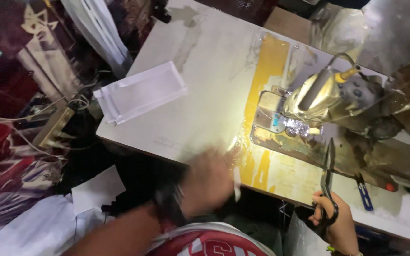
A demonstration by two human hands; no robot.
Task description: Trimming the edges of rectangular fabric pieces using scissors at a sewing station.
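My right hand (pixel 334 222) grips the black handles of a pair of scissors (pixel 328 174), blades pointing up over the table's near edge. My left hand (pixel 209 180) is blurred with motion at the near edge of the white table (pixel 205 71), a dark band on the wrist; a small white strip (pixel 237 185) shows by its fingers, and I cannot tell whether the hand holds it. A sewing machine (pixel 338 99) wrapped in clear plastic stands at the right, its lamp lighting the needle plate (pixel 274 118).
A folded white fabric piece (pixel 141 92) lies on the table's left part. More white fabric (pixel 98 28) hangs off the far left corner. A yellow strip (pixel 266 71) runs across the tabletop. A blue clip tool (pixel 362 192) lies near the right edge. White cloth (pixel 39 227) rests lower left.
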